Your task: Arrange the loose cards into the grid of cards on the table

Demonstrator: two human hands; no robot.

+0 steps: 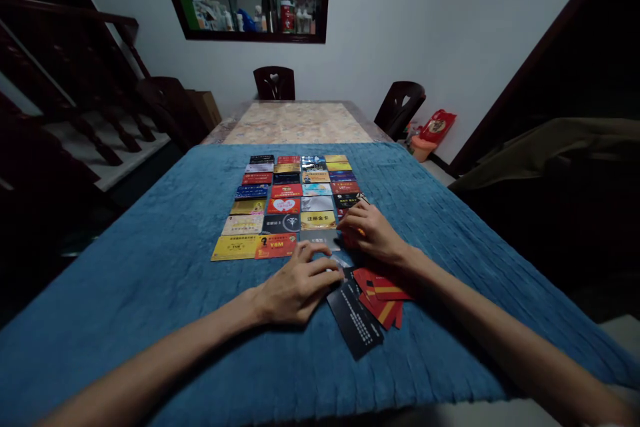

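Note:
Rows of plastic cards lie face up in a grid, among them a yellow card (235, 247), an orange-red card (277, 246) and a gold card (318, 220). My right hand (374, 233) is at the grid's near right corner, its bent fingers closed over a red card (358, 233) that they partly cover. Just in front of the grey card (320, 238) rests my left hand (303, 281), fingers curved and apart. Its fingertips touch the edge of a loose pile, where a black card (354, 320) and several red cards (387, 307) overlap.
A blue cloth (165, 267) covers the near part of the table; its marble-patterned top (300, 121) shows beyond. Dark chairs (274, 83) stand around the far end. A red bag (438, 125) is on the floor at right, and a railing (75, 80) runs along the left.

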